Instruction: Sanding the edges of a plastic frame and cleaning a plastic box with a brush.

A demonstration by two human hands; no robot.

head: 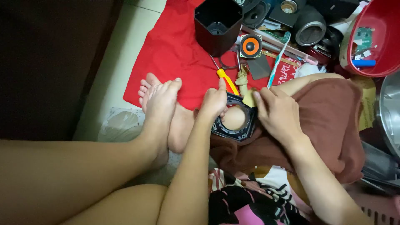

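Black square frame (238, 132) with a round central opening rests on the person's knee, on a brown cloth (333, 121). Left hand (213, 104) is closed on the frame's left edge, thumb raised. Right hand (278, 114) is closed on the frame's upper right corner, fingers curled, with a small tan piece (248, 99) pinched at the fingertips. A yellow-handled screwdriver (227, 80) lies just beyond the left hand on a red cloth (175, 54). Farther out stand a black angular housing (217, 23), open end up and empty, and a small speaker (251, 46) with an orange cone. At upper right, a red bowl (389, 37) holds a green circuit board (363, 35), a blue cylinder (363, 63) and white scraps.
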